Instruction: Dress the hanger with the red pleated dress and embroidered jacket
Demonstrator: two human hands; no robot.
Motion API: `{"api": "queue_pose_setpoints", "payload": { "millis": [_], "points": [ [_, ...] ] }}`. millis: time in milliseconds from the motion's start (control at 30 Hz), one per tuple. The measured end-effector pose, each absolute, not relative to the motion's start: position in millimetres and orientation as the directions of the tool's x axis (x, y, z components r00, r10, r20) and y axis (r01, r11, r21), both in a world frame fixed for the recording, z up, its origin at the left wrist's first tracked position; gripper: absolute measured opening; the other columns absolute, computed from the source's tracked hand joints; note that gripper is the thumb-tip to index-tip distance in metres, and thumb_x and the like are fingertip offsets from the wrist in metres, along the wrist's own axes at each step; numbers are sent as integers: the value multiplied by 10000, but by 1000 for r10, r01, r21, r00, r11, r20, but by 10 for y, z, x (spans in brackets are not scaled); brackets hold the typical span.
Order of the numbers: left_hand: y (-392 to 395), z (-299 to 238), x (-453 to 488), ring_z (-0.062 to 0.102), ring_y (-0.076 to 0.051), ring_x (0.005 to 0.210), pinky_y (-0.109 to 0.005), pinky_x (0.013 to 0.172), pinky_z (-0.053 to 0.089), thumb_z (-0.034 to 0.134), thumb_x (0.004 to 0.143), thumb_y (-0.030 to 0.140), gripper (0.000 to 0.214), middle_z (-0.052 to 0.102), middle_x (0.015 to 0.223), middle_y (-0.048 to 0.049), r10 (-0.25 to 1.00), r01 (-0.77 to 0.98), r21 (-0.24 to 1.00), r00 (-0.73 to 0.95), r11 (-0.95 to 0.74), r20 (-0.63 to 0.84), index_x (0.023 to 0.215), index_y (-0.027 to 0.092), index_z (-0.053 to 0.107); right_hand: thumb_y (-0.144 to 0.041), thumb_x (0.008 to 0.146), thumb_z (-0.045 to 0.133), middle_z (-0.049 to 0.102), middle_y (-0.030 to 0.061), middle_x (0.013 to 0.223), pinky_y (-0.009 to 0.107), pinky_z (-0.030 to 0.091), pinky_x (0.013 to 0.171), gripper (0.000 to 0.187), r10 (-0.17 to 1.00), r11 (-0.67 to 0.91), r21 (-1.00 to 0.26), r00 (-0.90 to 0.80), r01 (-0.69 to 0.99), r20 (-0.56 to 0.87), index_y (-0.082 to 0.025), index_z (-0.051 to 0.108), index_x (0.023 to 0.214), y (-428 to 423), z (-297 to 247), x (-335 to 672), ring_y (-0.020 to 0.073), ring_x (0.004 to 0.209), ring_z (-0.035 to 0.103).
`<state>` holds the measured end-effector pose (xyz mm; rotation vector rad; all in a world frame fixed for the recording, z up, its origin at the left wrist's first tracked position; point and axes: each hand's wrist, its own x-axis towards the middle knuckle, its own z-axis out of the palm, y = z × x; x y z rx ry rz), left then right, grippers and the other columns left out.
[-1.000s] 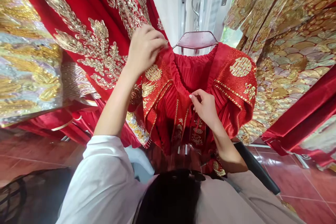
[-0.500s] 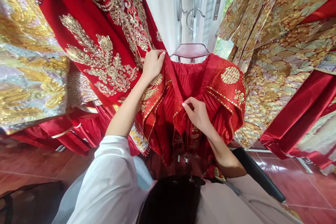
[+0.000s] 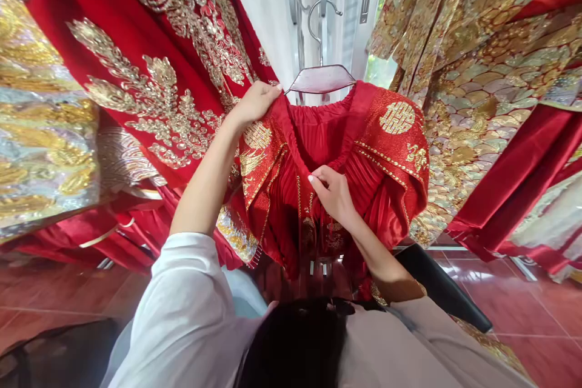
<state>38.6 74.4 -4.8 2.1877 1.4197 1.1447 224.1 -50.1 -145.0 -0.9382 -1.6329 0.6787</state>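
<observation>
A red pleated garment [image 3: 386,151] with gold embroidery hangs from a hanger [image 3: 322,76] straight ahead. My left hand [image 3: 255,103] is closed on its waistband at the upper left, next to the hanger's end. My right hand [image 3: 334,194] pinches the front edge of the same waistband lower down, in the middle of the garment. The hanger's metal hook is caught on something above that I cannot make out.
A large red robe [image 3: 150,73] with gold and silver embroidery hangs to the left. Gold scale-patterned garments [image 3: 491,73] hang to the right. A window [image 3: 364,0] lies behind the hanger. Below are a red tiled floor [image 3: 536,321] and a dark bar [image 3: 441,285].
My left hand dropped from above the waistband to its upper left edge and gripped it. My right hand stayed on the front edge. The view shifted slightly.
</observation>
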Motion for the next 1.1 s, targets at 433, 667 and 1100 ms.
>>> {"api": "queue_pose_setpoints", "payload": {
  "millis": [433,667,1100],
  "points": [
    [481,-204,633,467,-300,1136,-447,1018,330,526,851,317,153,582,1011,-108,533,865,81,229,-495,815,871,183,597,-330,854,458,536,-14,637,208,314,558,189,883,469,-834,-118,292,455,-170,510,768,-452,-1561,2262,96,543,459],
    [563,-236,876,419,-340,1177,-538,1021,253,373,869,137,267,542,1076,-143,553,833,-37,399,-551,732,930,142,632,-309,861,448,489,-29,607,209,305,577,185,865,501,-807,-158,313,476,-179,491,736,-481,-1561,2226,97,554,450],
    [75,-416,1141,548,-265,922,-386,789,399,521,851,347,237,626,883,-108,735,829,25,481,-559,478,766,173,657,-304,891,400,603,23,703,229,371,628,196,880,464,-789,-107,403,464,-180,541,832,-487,-1668,2081,147,642,566]
  ]
}}
